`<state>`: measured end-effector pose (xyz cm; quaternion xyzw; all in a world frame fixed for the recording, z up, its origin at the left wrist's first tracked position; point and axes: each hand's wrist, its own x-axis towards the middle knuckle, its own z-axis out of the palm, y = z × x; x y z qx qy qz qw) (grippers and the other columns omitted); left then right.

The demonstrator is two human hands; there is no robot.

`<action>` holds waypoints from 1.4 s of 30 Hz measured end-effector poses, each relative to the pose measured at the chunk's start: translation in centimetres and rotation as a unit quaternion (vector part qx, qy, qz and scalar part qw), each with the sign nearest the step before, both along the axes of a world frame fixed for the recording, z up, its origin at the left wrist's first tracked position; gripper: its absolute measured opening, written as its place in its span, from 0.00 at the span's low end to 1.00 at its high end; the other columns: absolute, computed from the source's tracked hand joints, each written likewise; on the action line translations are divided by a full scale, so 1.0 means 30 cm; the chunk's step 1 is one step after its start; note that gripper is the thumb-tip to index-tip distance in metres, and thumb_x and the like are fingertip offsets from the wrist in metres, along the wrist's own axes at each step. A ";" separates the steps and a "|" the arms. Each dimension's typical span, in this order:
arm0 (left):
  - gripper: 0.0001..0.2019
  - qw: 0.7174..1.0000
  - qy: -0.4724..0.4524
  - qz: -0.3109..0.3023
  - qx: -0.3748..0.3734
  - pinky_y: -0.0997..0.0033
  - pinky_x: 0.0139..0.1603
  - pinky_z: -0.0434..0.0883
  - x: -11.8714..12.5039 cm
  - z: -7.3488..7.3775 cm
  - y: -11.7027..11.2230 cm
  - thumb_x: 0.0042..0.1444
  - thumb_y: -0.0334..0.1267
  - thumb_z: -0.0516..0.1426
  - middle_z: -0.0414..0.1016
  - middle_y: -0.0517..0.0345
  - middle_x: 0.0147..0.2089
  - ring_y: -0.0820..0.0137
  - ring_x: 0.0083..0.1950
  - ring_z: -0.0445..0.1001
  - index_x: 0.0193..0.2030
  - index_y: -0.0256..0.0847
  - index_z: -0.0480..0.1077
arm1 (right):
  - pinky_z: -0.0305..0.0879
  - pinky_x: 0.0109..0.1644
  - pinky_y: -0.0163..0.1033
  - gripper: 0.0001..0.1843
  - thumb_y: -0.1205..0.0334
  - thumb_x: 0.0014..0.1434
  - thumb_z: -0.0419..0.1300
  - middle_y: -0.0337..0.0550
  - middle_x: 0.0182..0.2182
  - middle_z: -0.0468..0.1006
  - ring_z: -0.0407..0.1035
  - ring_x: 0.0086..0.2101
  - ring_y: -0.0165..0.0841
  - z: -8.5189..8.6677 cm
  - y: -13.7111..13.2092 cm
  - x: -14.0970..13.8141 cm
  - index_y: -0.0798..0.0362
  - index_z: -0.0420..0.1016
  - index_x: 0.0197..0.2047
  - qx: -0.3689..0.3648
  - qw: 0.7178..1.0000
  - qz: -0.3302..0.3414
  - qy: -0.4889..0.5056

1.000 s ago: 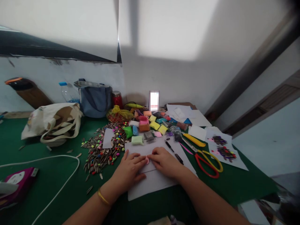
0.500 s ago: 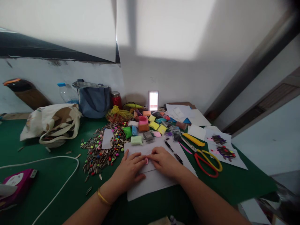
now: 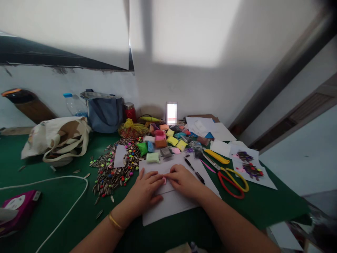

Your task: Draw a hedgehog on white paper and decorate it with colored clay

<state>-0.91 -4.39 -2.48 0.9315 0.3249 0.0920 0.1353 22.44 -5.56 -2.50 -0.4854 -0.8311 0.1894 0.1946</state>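
Peeking out between the fingertips of the left hand point(image 3: 144, 187) and right hand point(image 3: 184, 181) is a pink piece point(image 3: 164, 180). I can't tell if they grip it.

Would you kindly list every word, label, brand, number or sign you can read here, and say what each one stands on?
There are none that I can read.
Screen by the wall: pixelated, unreadable.
Purple pack: pale label areas, any print too small and blurred.
Pen: no lettering legible.
Paper: no writing that I can make out.
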 end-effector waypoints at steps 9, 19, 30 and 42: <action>0.28 1.000 -0.007 0.008 0.005 0.38 0.71 0.38 0.005 0.007 -0.002 0.53 0.39 0.64 0.69 0.53 0.61 0.56 0.62 0.64 0.61 0.51 0.66 | 0.61 0.53 0.42 0.22 0.69 0.60 0.58 0.45 0.44 0.70 0.64 0.45 0.37 -0.004 -0.003 -0.003 0.45 0.75 0.57 0.002 1.000 -0.006 0.004; 0.26 1.000 -0.010 0.012 0.008 0.39 0.70 0.41 0.004 0.010 -0.006 0.53 0.40 0.63 0.70 0.52 0.60 0.55 0.61 0.65 0.60 0.52 0.67 | 0.60 0.51 0.42 0.21 0.68 0.61 0.57 0.45 0.42 0.69 0.62 0.44 0.37 0.000 -0.006 -0.013 0.44 0.75 0.56 0.008 1.000 -0.007 -0.021; 0.28 1.000 -0.021 -0.001 0.008 0.41 0.71 0.39 0.006 0.005 -0.006 0.54 0.39 0.63 0.72 0.53 0.60 0.57 0.62 0.65 0.62 0.50 0.65 | 0.61 0.54 0.43 0.24 0.70 0.59 0.57 0.46 0.45 0.70 0.64 0.46 0.38 -0.014 0.004 -0.001 0.47 0.74 0.58 -0.011 1.000 -0.008 0.007; 0.26 1.000 -0.019 -0.007 0.014 0.42 0.71 0.40 0.006 -0.002 -0.005 0.55 0.41 0.63 0.73 0.53 0.59 0.57 0.62 0.65 0.62 0.50 0.66 | 0.60 0.53 0.43 0.25 0.71 0.59 0.57 0.46 0.44 0.70 0.63 0.46 0.37 -0.002 0.002 -0.004 0.44 0.74 0.58 -0.017 1.000 -0.002 -0.009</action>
